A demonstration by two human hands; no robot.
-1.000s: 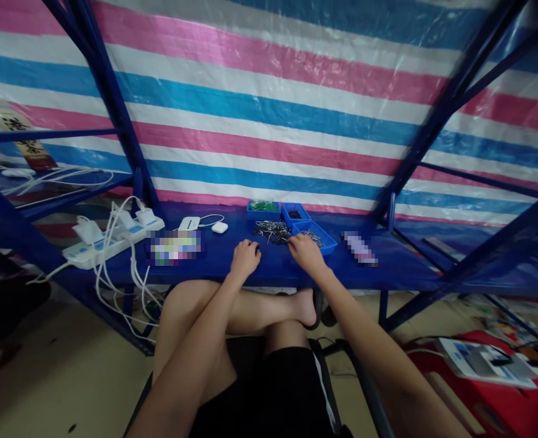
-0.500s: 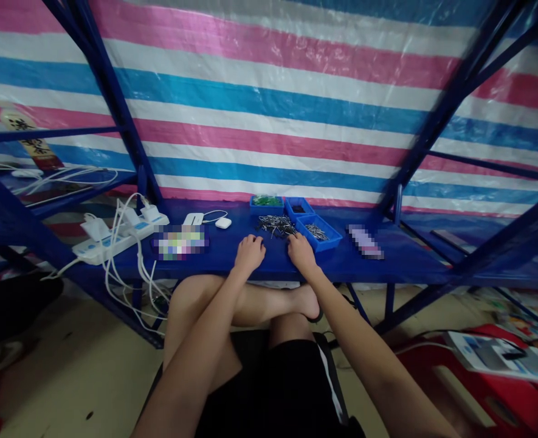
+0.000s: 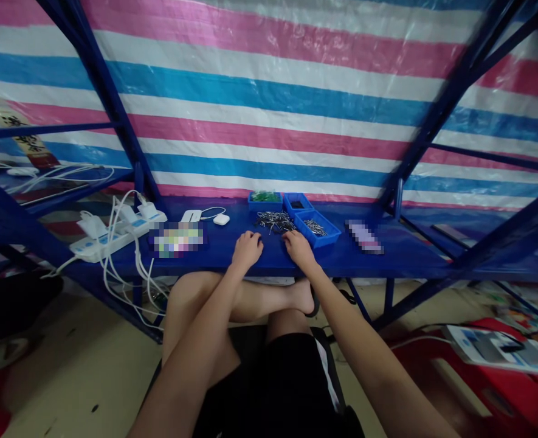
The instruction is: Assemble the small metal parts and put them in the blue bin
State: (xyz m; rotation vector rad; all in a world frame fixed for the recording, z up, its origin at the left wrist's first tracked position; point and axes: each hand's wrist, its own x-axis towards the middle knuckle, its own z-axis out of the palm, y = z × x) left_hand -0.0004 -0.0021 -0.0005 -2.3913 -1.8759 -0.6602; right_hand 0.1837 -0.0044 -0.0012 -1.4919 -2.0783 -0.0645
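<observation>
On the blue table lies a loose pile of small thin metal pieces with dark ends (image 3: 274, 221). My left hand (image 3: 248, 249) rests just in front of the pile's left side, fingers curled together; whatever they hold is too small to make out. At the pile's front right edge is my right hand (image 3: 298, 248), its fingers bent and close together, their tips partly hidden. Right beside it stands a blue tray (image 3: 327, 239) with similar silvery pieces (image 3: 315, 227). Behind the pile are a blue box (image 3: 265, 206) of green pieces and a smaller blue box (image 3: 297, 198) with dark pieces.
A white power strip (image 3: 113, 236) with plugs and hanging cables occupies the table's left. Nearby lie a blurred-out phone-like object (image 3: 179, 239) and a small white case (image 3: 222, 219) on a cable. Another blurred-out object (image 3: 364, 236) lies right. Blue frame posts (image 3: 426, 143) flank the table.
My right hand has shifted slightly left along the front of the pile. The left hand stays almost in place, and the whole view has moved a little.
</observation>
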